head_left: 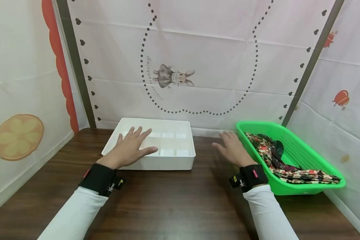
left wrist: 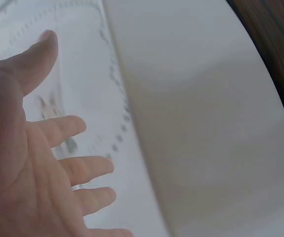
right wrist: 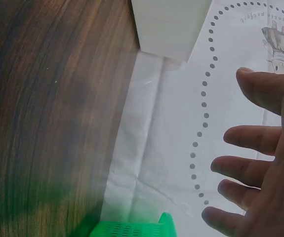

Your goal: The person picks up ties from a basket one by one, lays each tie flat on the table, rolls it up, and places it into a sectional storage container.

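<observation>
A white divided box point(head_left: 180, 156) stands at the back middle of the dark wooden table point(head_left: 168, 200). My left hand point(head_left: 131, 148) hovers over its near left corner, fingers straight and spread, holding nothing; in the left wrist view the left hand point(left wrist: 38, 163) shows its open palm beside the box wall point(left wrist: 206, 123). My right hand point(head_left: 232, 148) is open too, between the box and a green basket point(head_left: 303, 186) of patterned cloth point(head_left: 276, 156). The right wrist view shows the right hand point(right wrist: 260, 168) spread above the table, with the basket corner point(right wrist: 137, 229) below.
Printed cloth walls close the table on the left, back and right. The back wall point(head_left: 198, 50) carries a dotted ring and a rabbit figure. Bare wood lies in front of the box and between my arms.
</observation>
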